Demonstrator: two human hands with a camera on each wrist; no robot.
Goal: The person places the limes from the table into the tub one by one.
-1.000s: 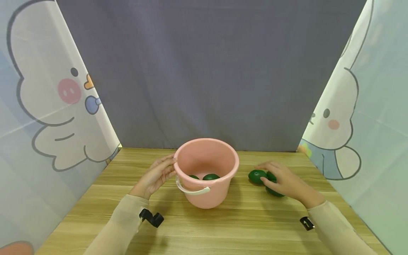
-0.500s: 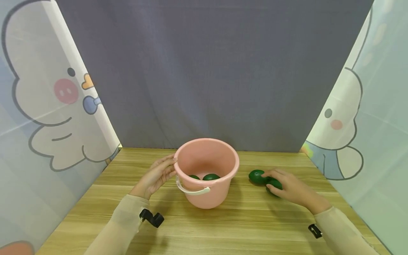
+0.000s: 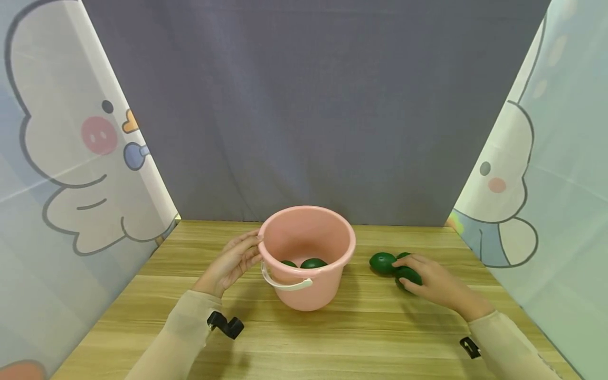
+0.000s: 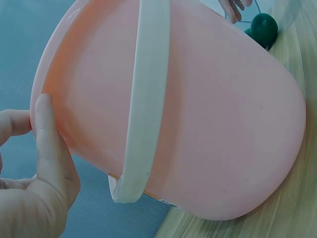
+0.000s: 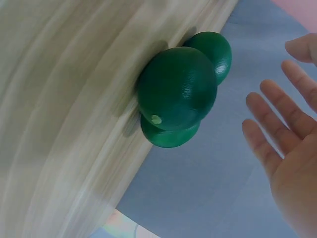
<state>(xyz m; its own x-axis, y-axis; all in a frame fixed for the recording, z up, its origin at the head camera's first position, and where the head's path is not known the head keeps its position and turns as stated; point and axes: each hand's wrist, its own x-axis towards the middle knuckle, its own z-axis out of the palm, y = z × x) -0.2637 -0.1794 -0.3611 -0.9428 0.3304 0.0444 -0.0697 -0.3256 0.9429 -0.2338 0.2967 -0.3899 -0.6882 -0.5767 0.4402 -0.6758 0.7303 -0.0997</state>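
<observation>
At far left, a printed cloth (image 3: 62,132) with a pale cartoon animal; next, a light sleeve (image 3: 178,338) with a black bracket (image 3: 225,324) near the wrist. Then the left hand (image 3: 236,261), in a pinch on the rim of a pink bucket (image 3: 323,290), with digits at both faces of the edge in the left wrist view. At centre, the same bucket, upright on a wooden table (image 3: 294,348) before a dark grey cloth (image 3: 309,105); at its near left side, a lowered white handle (image 3: 287,286). Inside, low down and partly behind the near rim, two visible green fruits (image 3: 313,263); impossible to tell of any others hidden there. To the right, apart from the bucket, a close group of three more fruits (image 3: 382,263) on the wood, with the rearmost mostly behind fingers in the head view. Just above this group, the right hand (image 3: 437,282), with fingers extended and spread, without a hold on anything, and with a clear gap to the fruit in the right wrist view. Well apart from the other hand. Judged from this layout, partway along: at least two fruits already contained, three left outside, none yet lifted.
</observation>
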